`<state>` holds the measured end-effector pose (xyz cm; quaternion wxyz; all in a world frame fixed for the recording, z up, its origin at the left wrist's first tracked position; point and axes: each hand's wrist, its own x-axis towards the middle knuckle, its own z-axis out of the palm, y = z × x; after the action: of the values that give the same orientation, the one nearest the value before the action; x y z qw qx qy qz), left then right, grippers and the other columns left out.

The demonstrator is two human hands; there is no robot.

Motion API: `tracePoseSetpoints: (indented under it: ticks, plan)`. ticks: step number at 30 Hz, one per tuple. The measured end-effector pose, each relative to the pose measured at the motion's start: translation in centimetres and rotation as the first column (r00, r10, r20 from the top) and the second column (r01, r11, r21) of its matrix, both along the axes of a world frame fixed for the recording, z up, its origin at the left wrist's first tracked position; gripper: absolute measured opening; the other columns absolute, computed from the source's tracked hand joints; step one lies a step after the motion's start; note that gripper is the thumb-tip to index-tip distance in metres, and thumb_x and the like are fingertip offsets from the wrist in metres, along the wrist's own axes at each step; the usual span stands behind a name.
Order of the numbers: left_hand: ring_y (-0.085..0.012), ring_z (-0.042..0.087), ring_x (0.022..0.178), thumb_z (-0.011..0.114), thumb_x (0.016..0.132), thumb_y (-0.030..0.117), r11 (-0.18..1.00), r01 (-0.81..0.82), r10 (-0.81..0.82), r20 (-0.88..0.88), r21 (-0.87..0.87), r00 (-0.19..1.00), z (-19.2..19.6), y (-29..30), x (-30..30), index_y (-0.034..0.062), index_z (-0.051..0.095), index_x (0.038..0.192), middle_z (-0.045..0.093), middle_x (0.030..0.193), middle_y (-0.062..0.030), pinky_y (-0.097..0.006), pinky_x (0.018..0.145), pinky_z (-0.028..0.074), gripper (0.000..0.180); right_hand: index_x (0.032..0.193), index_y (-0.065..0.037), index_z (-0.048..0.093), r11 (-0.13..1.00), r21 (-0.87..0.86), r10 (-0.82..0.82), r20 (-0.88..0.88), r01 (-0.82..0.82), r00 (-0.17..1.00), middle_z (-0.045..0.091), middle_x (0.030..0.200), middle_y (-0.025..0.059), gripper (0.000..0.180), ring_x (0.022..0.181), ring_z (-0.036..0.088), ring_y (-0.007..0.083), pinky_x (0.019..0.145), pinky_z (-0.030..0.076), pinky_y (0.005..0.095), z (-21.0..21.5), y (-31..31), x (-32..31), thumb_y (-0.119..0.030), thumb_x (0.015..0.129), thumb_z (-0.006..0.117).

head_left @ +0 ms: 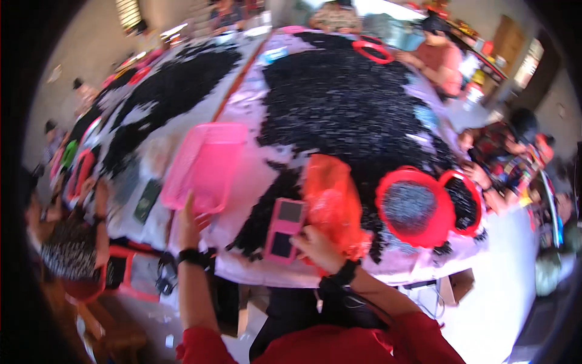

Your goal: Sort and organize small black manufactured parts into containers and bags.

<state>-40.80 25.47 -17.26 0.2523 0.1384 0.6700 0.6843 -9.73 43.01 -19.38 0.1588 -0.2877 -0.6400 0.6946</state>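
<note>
My left hand [189,225] grips the near corner of a pink translucent plastic basket [206,162] that lies on the table. My right hand [315,246] holds the lower edge of an orange plastic bag [330,200], which stands crumpled on the table in front of me. A small pink tray with two dark squares [284,229] lies between my hands, just left of the right hand. A large heap of small black pieces [345,103] covers the pale table [254,182] beyond.
Two round red bowls [415,206] [464,200] with dark pieces sit to the right. Another red bowl [371,50] lies at the far end. Seated people work along the right [503,161] and left [66,242] sides. A second table [170,91] with black pieces stands to the left.
</note>
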Motion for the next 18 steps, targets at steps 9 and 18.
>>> tracePoseSetpoints:
  ticks: [9,18]
  plan:
    - [-0.0185,0.067,0.081,0.060,0.091,0.044,0.991,0.085,-0.074,0.108,-0.101,0.991,1.8,0.9,-0.3,0.0102,0.063,0.124,0.068,0.097,-0.0080,-0.027,0.066,0.051,0.047,0.109,0.005,0.049,0.973,0.232,-0.042,0.190,-0.004,0.981,0.064,0.095,0.0172,0.028,0.085,0.070,0.0260,0.066,0.058,0.0361,1.0,-2.0,-1.2,-0.017,0.096,0.060]
    - [-0.0184,0.069,0.079,0.064,0.091,0.040,0.998,0.033,-0.024,0.178,-0.047,0.984,1.9,1.0,0.0,0.0057,0.065,0.111,0.069,0.092,-0.0085,-0.025,0.062,0.051,0.040,0.113,0.001,0.056,0.622,0.757,-0.225,-0.070,0.198,0.972,0.066,0.099,0.0190,0.026,0.088,0.066,0.0338,0.072,0.052,0.0429,8.8,-0.8,5.2,-0.002,0.087,0.057]
